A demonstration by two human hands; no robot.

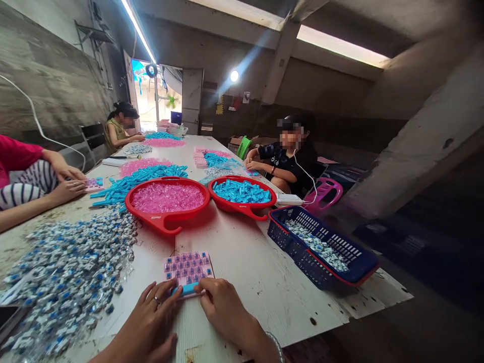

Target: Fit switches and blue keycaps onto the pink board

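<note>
Head view: left hand (153, 315) and right hand (223, 302) at the near edge of the white surface (264, 287), both closed, gripping the ends of a light-blue bar (185, 289) pressed against a pink plate (188, 269). The plate's rows of small blue-and-purple parts look like keyboard switches, but they are too small to be sure. Gold-coloured ring on the left hand, silver bangle (276, 345) on the right wrist.

Big heap of small white-and-blue parts (64, 272) beside the left hand, toward the surface's left edge. Ahead, two red trays sit side by side: left tray (162, 224) holds pink pieces, right tray (245, 209) holds blue pieces. Navy plastic basket (302, 267) near the right edge, holding white-and-blue parts.

Further up, more pink and blue piles. Co-worker in striped sleeves (26, 181) at the left edge, hands on a pink plate (94, 184). Two more seated people: one at the far end (121, 131), one in a dark shirt (298, 166) off the right edge, beside a pink chair (325, 194).
</note>
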